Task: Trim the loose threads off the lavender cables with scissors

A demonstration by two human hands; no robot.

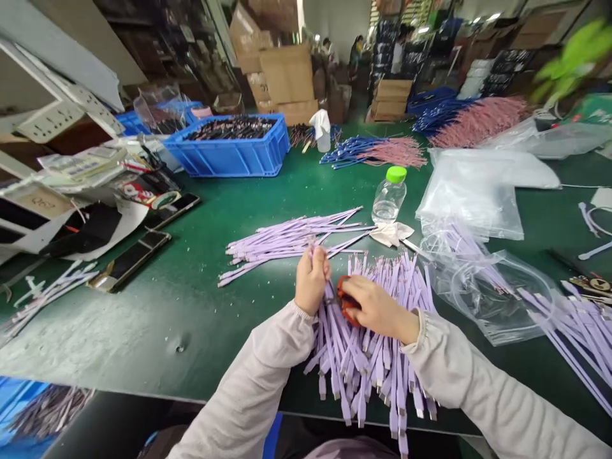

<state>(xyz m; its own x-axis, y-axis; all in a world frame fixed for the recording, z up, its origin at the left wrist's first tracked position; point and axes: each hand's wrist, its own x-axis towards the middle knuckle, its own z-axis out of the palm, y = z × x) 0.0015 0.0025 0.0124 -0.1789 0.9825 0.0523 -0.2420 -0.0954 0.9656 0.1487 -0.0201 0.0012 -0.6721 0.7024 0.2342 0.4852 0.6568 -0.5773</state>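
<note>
My left hand (312, 279) is closed around the upper end of a lilac flat cable, with the tip just showing above the fingers. Close on its right, my right hand (375, 303) grips a red-handled tool (345, 299); its jaws are mostly hidden, so its exact kind is unclear. Both hands are over a thick pile of lilac USB cables (394, 344), whose plugs point toward me and hang past the table edge. Beyond my left hand lies a looser bunch of lilac cables (282, 239) on the green table (215, 312).
A clear bottle with a green lid (389, 197) stands behind the pile, beside a crumpled cloth (392, 234). Plastic bags (473, 191) and more cables lie right. A blue crate (234, 156) stands at the back; two phones (131, 258) lie left.
</note>
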